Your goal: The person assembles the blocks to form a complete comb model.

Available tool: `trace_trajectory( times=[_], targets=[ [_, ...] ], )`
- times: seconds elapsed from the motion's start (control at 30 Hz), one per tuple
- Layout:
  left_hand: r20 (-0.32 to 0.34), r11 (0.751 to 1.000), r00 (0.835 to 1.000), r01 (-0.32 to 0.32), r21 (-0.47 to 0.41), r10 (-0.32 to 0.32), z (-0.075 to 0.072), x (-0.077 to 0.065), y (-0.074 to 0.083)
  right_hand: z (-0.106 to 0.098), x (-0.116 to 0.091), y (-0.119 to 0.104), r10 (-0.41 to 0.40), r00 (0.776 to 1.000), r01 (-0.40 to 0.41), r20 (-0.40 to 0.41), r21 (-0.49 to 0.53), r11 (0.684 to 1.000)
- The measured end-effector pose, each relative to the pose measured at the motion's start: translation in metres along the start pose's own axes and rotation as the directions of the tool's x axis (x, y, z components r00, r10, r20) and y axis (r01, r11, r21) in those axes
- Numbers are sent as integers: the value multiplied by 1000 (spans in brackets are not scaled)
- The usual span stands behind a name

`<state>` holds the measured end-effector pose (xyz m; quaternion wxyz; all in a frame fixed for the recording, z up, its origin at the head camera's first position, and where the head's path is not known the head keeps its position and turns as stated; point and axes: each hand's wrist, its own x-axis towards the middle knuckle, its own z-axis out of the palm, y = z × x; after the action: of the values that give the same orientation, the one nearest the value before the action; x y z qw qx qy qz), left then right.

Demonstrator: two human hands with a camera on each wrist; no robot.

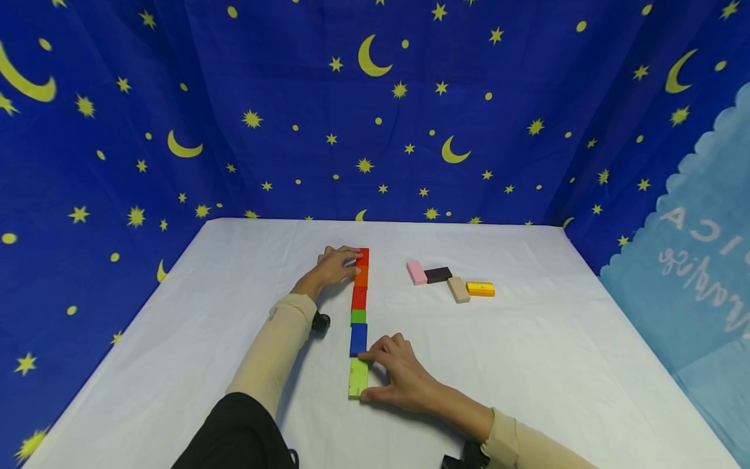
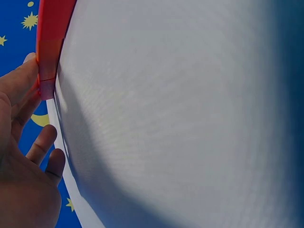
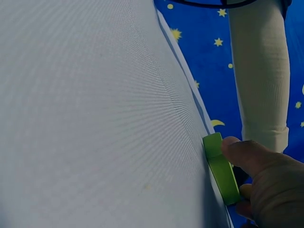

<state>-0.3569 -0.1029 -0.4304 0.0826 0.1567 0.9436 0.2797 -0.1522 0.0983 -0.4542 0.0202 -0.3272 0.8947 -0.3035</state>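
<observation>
A straight row of wooden blocks runs away from me. From near to far come a light green block (image 1: 358, 379), a blue one (image 1: 359, 340), a small green one (image 1: 358, 317), a red one (image 1: 359, 298), an orange one (image 1: 361, 277) and another red one (image 1: 364, 253). My right hand (image 1: 407, 381) pinches the light green block lengthwise, thumb at its near end, index finger by the blue block. At the far end, my left hand (image 1: 332, 266) touches the orange and far red blocks from the left, fingers mostly extended. The left wrist view shows the orange block (image 2: 49, 54) beside those fingers.
Right of the row, a pink block (image 1: 416, 273), a black block (image 1: 437, 275), a beige block (image 1: 459, 290) and a yellow block (image 1: 480, 289) lie loosely strung together. A white cloth (image 1: 556, 365) covers the table; a blue star-patterned curtain (image 1: 316, 98) hangs behind it.
</observation>
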Motion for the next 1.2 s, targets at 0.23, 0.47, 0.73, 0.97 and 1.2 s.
trace_trajectory(
  times=[0.23, 0.47, 0.73, 0.97, 1.2],
  targets=[
    [3, 1000, 1000, -5, -3, 5, 0, -1, 1, -1, 2, 1, 18, 1000, -18, -2, 19, 1000],
    [4, 1000, 1000, 2, -3, -2, 0, 0, 1, 0, 3, 3, 1, 1000, 0, -22, 15, 1000],
    [8, 1000, 1000, 15, -3, -15, -1, 0, 1, 2, 4, 4, -4, 1000, 4, -31, 17, 1000],
    [11, 1000, 1000, 11, -6, -11, -1, 0, 1, 2, 6, 2, 3, 1000, -3, 0, 18, 1000],
    [5, 1000, 1000, 4, 0, -4, -1, 1, 1, 2, 7, 0, 23, 1000, -23, 7, 10, 1000]
  ],
)
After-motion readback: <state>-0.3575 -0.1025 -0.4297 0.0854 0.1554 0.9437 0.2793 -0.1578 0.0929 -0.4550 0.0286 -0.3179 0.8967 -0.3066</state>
